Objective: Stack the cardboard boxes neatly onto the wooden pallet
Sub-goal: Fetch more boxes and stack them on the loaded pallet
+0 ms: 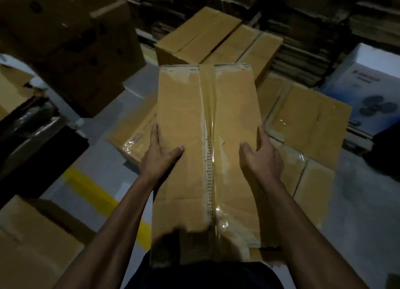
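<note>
I hold a long taped cardboard box [184,115] in front of me, above the boxes below. My left hand [160,156] grips its left edge, thumb on top and fingers down the side. My right hand [262,156] grips its right edge the same way. Under and beyond the box lie several flat-lying cardboard boxes, among them one at the left [134,128] and one at the right [307,120]. Two more boxes [216,35] stand stacked higher at the back. The wooden pallet is hidden beneath them.
Dark brown cartons [65,40] tower at the left. Piles of flattened cardboard [303,57] line the back. A white fan carton [368,85] stands at the right. A yellow floor line [91,191] crosses the grey floor, with another box [32,241] at the lower left.
</note>
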A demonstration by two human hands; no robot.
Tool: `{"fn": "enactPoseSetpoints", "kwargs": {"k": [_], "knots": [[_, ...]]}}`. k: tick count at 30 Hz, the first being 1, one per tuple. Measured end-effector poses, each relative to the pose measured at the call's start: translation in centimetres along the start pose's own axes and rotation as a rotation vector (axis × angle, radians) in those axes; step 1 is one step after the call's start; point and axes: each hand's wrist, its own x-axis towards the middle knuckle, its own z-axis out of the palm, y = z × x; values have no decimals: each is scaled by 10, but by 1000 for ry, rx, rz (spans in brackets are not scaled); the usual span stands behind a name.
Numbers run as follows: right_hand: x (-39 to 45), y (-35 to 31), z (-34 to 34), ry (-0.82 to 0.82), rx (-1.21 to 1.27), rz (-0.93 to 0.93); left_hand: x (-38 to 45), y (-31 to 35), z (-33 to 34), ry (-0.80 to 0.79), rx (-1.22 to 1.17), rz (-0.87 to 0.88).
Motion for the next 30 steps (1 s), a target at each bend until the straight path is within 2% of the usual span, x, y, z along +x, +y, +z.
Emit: {"fn": "enactPoseSetpoints", "kwargs": {"k": [8,14,19,30], "knots": [[-29,-8,16,231,57,265,58,10,0,-287,160,84],[-43,9,28,337,55,403,77,13,29,-387,259,134],[-22,44,40,320,61,465,94,8,68,-441,349,122],[61,127,59,194,130,548,146,-10,168,-482,383,70]]}}
